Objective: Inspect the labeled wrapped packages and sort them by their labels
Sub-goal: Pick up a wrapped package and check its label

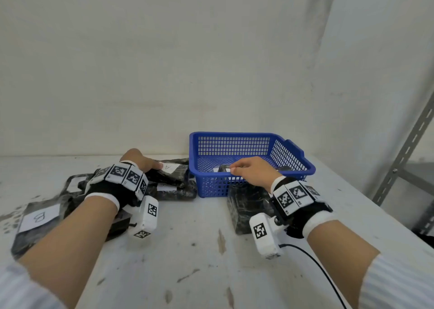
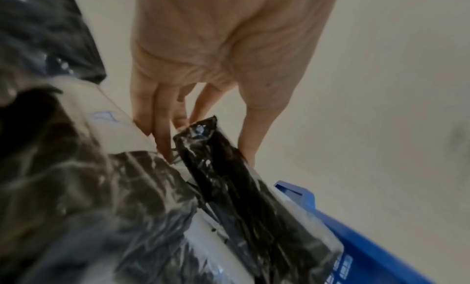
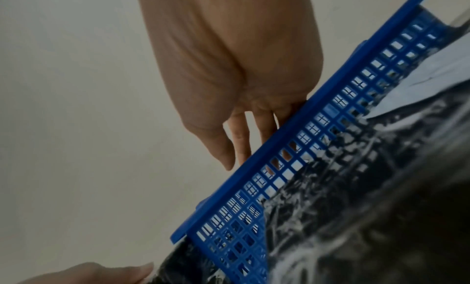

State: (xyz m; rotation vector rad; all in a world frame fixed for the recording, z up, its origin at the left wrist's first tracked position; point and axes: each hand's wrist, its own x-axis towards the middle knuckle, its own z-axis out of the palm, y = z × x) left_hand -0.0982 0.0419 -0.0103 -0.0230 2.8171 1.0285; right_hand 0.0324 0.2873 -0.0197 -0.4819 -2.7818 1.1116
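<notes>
Several black wrapped packages with white labels lie on the white table (image 1: 199,238). My left hand (image 1: 141,160) grips the edge of the package labelled A (image 1: 168,167) just left of the blue basket (image 1: 234,135). In the left wrist view the fingers (image 2: 162,139) and thumb sit on either side of that package (image 2: 229,177). My right hand (image 1: 253,171) reaches over the basket's front wall. Its straight fingers (image 3: 264,123) pass behind the rim (image 3: 305,115) and touch a small package (image 1: 223,168) inside, with the thumb held apart.
A package labelled B (image 1: 40,217) lies at the near left among other packages. Another package (image 1: 173,190) lies under the A one. One more (image 1: 246,207) sits in front of the basket under my right wrist. A metal shelf post (image 1: 404,158) stands at the right.
</notes>
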